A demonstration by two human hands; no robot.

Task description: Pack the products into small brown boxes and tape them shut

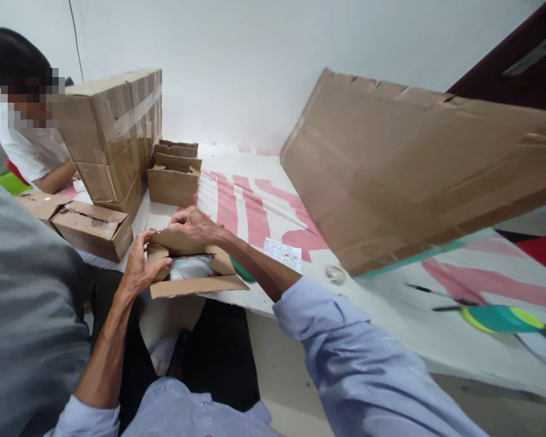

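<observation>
A small cardboard box [199, 286] lies at the front edge of the table with its flaps up. Inside it a whitish wrapped item [191, 267] shows, its kind unclear. My left hand [140, 267] grips the box's left end, thumb over the side flap and fingers at the back corner. The fingers of my right hand [195, 224] are bent over the top edge of the raised back flap [175, 241]. Behind the box, a group of upright cardboard pieces or open cartons [173, 185] stands on the table.
Taped cartons [113, 127] are stacked at the left, near a person in white [22, 145]. A closed carton [93, 227] lies before them. A large cardboard sheet [418, 164] leans at right. Nearby are a sticker sheet [282, 254], a tape roll [335, 274] and a green-yellow object [503, 318].
</observation>
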